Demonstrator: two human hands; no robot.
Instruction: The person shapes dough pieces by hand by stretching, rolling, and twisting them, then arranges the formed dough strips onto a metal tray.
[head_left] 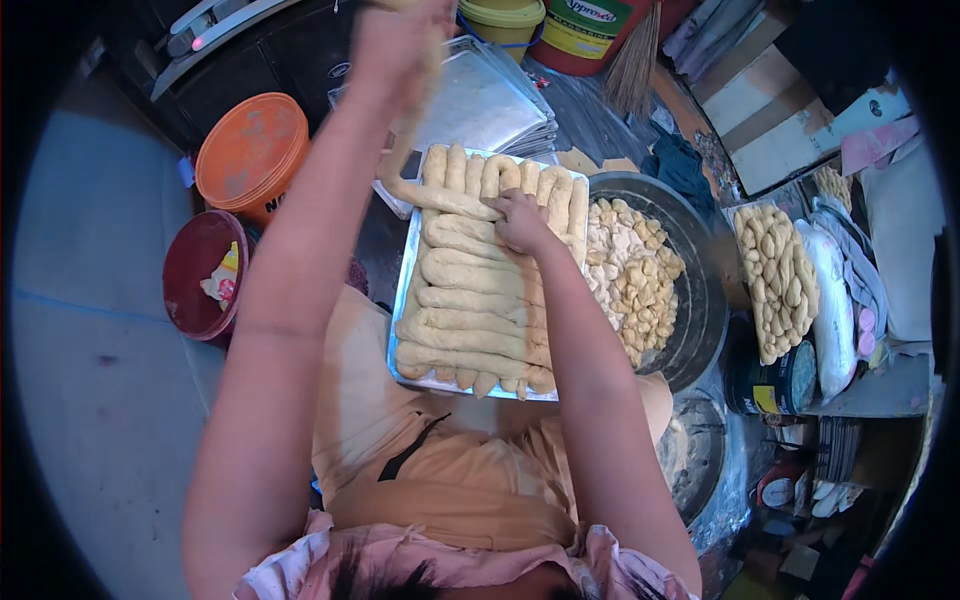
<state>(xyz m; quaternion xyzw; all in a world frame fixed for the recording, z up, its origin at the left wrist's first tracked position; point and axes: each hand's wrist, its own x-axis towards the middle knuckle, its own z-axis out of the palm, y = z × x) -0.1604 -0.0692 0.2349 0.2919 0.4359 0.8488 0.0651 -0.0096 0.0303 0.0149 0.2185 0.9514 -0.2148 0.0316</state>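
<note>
Raised L hand (pixel 402 45) grips smooth, bent dough rope (pixel 455 203); R hand (pixel 520 222) touches it, grip unclear.

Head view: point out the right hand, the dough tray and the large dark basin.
Right hand (pixel 522 222), head view: back of the hand.
Dough tray (pixel 408 268), head view: its left rim.
Large dark basin (pixel 702 285), head view: bare inner wall.

The dough strips (pixel 470 268) are cream, the bucket (pixel 270 202) orange.
</note>
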